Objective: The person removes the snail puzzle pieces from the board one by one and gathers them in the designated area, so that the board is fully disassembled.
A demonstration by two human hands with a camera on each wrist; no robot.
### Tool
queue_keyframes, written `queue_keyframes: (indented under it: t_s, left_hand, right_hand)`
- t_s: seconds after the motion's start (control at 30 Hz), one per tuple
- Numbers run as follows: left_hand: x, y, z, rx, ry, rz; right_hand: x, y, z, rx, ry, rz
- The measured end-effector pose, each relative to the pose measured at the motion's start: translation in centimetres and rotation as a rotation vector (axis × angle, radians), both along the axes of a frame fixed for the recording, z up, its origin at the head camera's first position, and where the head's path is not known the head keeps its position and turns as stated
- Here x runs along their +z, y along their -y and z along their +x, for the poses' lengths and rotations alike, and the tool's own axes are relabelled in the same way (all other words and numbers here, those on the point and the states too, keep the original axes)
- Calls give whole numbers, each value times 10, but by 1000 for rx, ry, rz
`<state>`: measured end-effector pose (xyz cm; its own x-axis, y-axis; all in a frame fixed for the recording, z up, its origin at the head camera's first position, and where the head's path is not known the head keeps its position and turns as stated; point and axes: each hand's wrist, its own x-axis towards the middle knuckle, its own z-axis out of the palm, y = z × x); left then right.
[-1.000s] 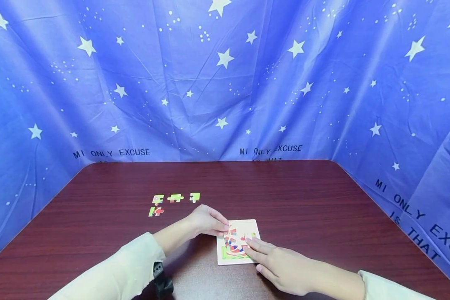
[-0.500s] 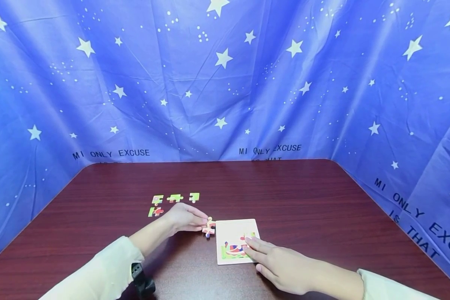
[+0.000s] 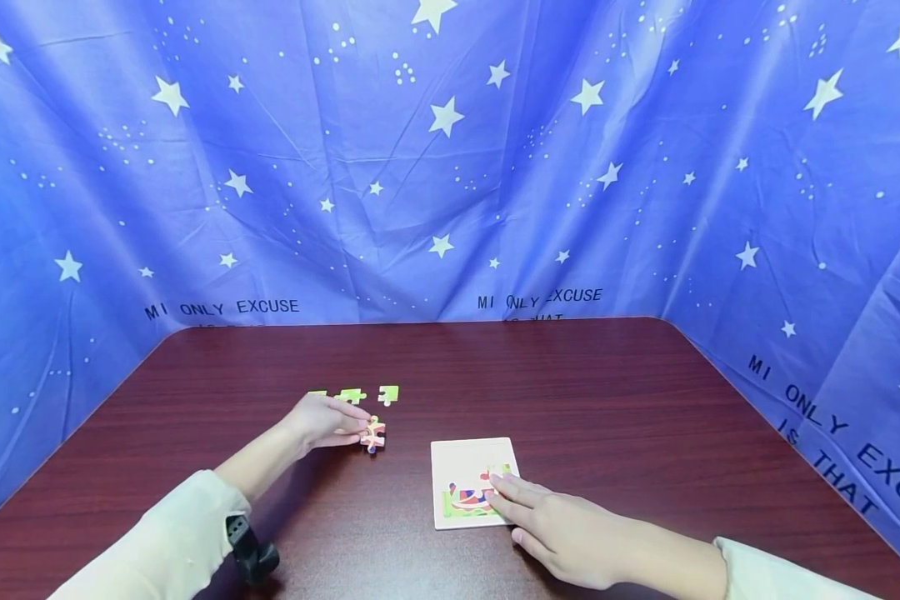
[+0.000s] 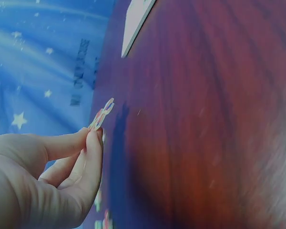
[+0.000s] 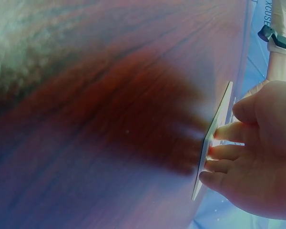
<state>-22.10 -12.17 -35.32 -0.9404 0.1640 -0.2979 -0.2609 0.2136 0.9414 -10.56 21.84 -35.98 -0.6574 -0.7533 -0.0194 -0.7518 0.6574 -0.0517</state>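
My left hand (image 3: 326, 422) pinches a red and cream puzzle piece (image 3: 373, 435) between thumb and fingertips. In the left wrist view the piece (image 4: 103, 115) is seen nearly edge-on above the dark table. My right hand (image 3: 570, 529) lies with straight fingers across the right side of a pale square puzzle board (image 3: 457, 458). Colourful pieces (image 3: 468, 500) fill the board's lower part, and its upper left is bare. The right wrist view shows the fingertips on the edge of the board (image 5: 224, 112).
Behind the left hand lie loose green puzzle pieces (image 3: 352, 396), with another green piece (image 3: 389, 394) to their right; the hand partly covers one. A blue star-patterned curtain (image 3: 390, 167) hangs round the brown table (image 3: 607, 392). A black device (image 3: 251, 550) is strapped to the left wrist.
My left hand has lifted the red and cream puzzle piece off the board and carried it left, near the loose pieces. The right hand has stayed on the board.
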Motion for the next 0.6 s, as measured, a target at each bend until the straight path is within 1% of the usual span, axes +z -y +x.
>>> queue_keyframes:
  t_s: [0.1, 0.27, 0.37, 0.5, 0.6]
  left_hand:
    - [4, 10, -4, 41, -6, 15]
    - [9, 25, -9, 68, -15, 31]
    - [10, 31, -11, 85, -22, 3]
    - [7, 36, -13, 117, -48, -73]
    - [5, 37, -15, 143, -65, -103]
  right_hand:
    - [-1, 0, 0, 15, -20, 0]
    - [-3, -1, -1, 50, -68, -2]
    - [-3, -2, -1, 54, -68, -8]
    - [-4, -1, -2, 39, -45, -7]
    - [-4, -1, -2, 31, -30, -6]
